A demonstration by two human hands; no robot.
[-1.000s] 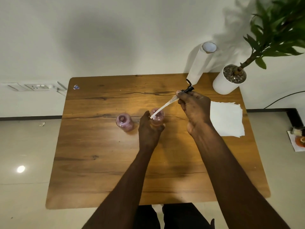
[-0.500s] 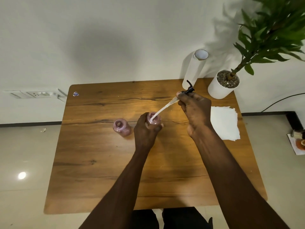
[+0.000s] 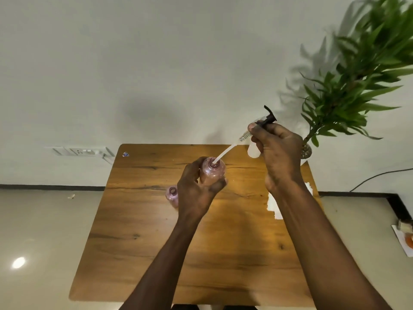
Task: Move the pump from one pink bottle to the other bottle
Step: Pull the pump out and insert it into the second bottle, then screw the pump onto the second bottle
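Note:
My left hand (image 3: pixel 196 191) grips a pink bottle (image 3: pixel 213 172) and holds it lifted above the wooden table (image 3: pixel 156 253), tilted toward me. My right hand (image 3: pixel 277 151) pinches the black pump (image 3: pixel 267 118) by its collar, up and to the right of that bottle. The pump's white tube (image 3: pixel 225 153) slants down-left, and its tip is inside the held bottle's neck. A second pink bottle (image 3: pixel 172 195), open-topped with no pump, stands on the table just left of my left wrist, partly hidden by it.
A potted green plant (image 3: pixel 348 86) stands at the table's far right corner. A white roll (image 3: pixel 253 151) is mostly hidden behind my right hand. White paper (image 3: pixel 274 209) lies under my right forearm. A wall socket (image 3: pixel 78 151) sits left, and a cable (image 3: pixel 380 175) runs right.
Both hands have risen: my left hand has lifted the bottle off the table, and my right hand has drawn the pump higher, leaving only the tube's tip in the neck. The head has tilted upward.

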